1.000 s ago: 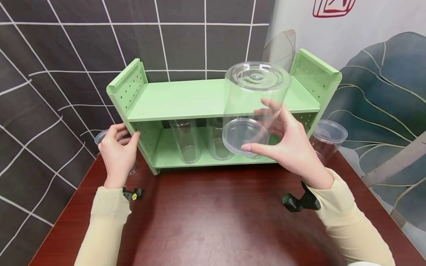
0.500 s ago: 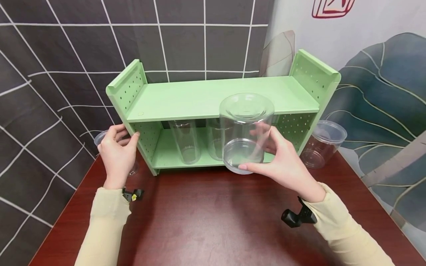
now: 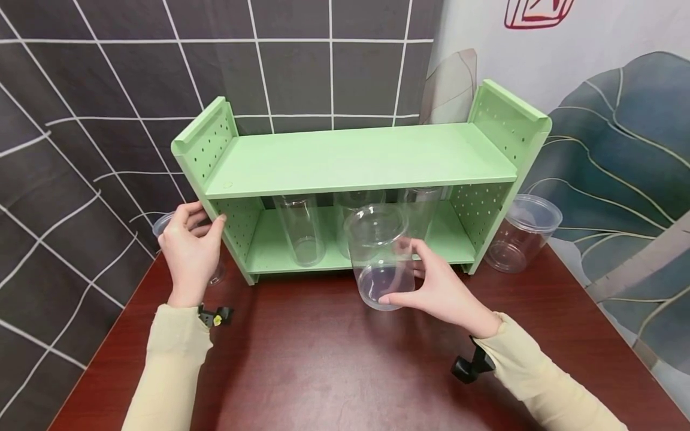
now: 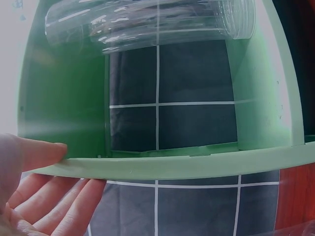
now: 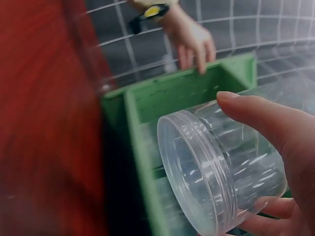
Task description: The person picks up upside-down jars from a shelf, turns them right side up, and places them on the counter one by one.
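Note:
My right hand holds a clear plastic jar in front of the green shelf, thumb on the near side and fingers round the far side. The jar is tilted, its ridged rim end toward the table. Whether that end has a lid on I cannot tell. At the left, my left hand pinches the front edge of the shelf's side panel between thumb and fingers. On the lower level behind the held jar stand a slim clear jar, a middle jar and a right jar.
On the red-brown table, a clear tub stands right of the shelf. Another clear container is left of it, mostly hidden behind my left hand. A dark tiled wall rises close behind.
My right hand has lowered the jar from in front of the upper shelf to before the lower level, drawing it nearer and slightly left. The left hand stays put.

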### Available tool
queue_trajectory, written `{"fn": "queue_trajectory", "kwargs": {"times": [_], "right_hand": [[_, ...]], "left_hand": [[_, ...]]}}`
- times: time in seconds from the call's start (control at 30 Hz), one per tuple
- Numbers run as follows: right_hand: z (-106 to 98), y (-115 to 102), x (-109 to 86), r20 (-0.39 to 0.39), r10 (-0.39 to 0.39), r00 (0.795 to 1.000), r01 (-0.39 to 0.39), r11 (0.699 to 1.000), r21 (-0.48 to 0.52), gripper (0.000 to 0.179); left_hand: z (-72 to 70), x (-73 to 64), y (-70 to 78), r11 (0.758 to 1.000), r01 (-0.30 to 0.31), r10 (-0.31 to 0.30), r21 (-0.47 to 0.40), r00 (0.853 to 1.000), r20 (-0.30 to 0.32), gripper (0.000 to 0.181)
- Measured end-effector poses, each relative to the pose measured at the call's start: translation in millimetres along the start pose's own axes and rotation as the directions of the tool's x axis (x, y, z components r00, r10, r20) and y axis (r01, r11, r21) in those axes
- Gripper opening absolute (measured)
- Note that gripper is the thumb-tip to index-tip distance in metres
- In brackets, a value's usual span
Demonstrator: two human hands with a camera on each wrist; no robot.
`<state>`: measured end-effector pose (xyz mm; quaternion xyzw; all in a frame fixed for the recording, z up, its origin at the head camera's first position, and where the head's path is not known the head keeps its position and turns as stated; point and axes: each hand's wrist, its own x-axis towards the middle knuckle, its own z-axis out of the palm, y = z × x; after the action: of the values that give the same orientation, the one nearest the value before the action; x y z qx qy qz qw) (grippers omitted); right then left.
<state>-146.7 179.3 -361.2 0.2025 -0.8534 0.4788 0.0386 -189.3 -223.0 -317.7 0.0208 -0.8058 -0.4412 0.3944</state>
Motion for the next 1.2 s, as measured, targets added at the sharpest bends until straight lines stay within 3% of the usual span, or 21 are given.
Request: {"fn": "queue_trajectory", "kwargs": {"times": [0.17,0.4,0.5,0.6,0.67,0.77,0.83,0.93,1.0,1.07,1.2], "right_hand": [[10.9,19.6,-2.5,0.044,0.0,0.999,0.002,0.999,-0.034,0.104],[12.0,33.9,-4.9,0.063,-0.015,0.998,0.02,0.996,-0.081,0.102],[9.2,34.7,-6.4,0.068,-0.011,0.998,0.018,0.995,-0.098,0.101],[5.6,33.3,-7.7,0.064,-0.018,0.998,0.026,0.992,-0.127,0.102],[3.4,32.1,-8.1,0.061,-0.029,0.998,0.037,0.989,-0.146,0.101],[1.0,29.7,-8.4,0.067,-0.05,0.996,0.06,0.986,-0.158,0.101],[0.1,27.5,-8.2,0.074,-0.068,0.995,0.079,0.984,-0.16,0.099],[-0.4,23.1,-7.2,0.084,-0.092,0.992,0.106,0.98,-0.168,0.096],[-0.1,19.7,-6.4,0.087,-0.1,0.991,0.115,0.977,-0.182,0.093],[0.4,16.6,-5.8,0.089,-0.104,0.991,0.12,0.973,-0.198,0.091],[2.2,10.0,-5.0,0.09,-0.118,0.989,0.135,0.968,-0.213,0.089]], "left_hand": [[1.8,-1.2,-0.8,1.0,0.025,-0.025,-0.018,1.0,-0.013,0.033],[1.3,-9.0,-1.8,0.987,0.103,-0.103,-0.126,0.995,0.004,0.041],[-1.1,-16.3,2.4,0.977,0.087,-0.1,-0.196,0.993,-0.057,0.046],[-1.4,-25.7,13.5,0.951,-0.008,-0.046,-0.309,0.985,-0.167,0.041],[0.5,-33.5,25.8,0.921,-0.076,0.0,-0.381,0.981,-0.195,0.035],[6.9,-47.3,44.0,0.886,-0.134,0.089,-0.444,0.989,-0.122,0.032],[13.6,-57.7,49.4,0.882,-0.161,0.164,-0.442,0.986,-0.032,0.035],[26.3,-72.8,48.9,0.883,-0.213,0.271,-0.418,0.959,0.086,0.044],[35.2,-82.0,47.9,0.878,-0.252,0.34,-0.407,0.927,0.159,0.052],[43.0,-90.5,49.4,0.868,-0.299,0.411,-0.397,0.882,0.233,0.06],[56.2,-105.1,53.7,0.848,-0.365,0.508,-0.385,0.769,0.389,0.075]]}}
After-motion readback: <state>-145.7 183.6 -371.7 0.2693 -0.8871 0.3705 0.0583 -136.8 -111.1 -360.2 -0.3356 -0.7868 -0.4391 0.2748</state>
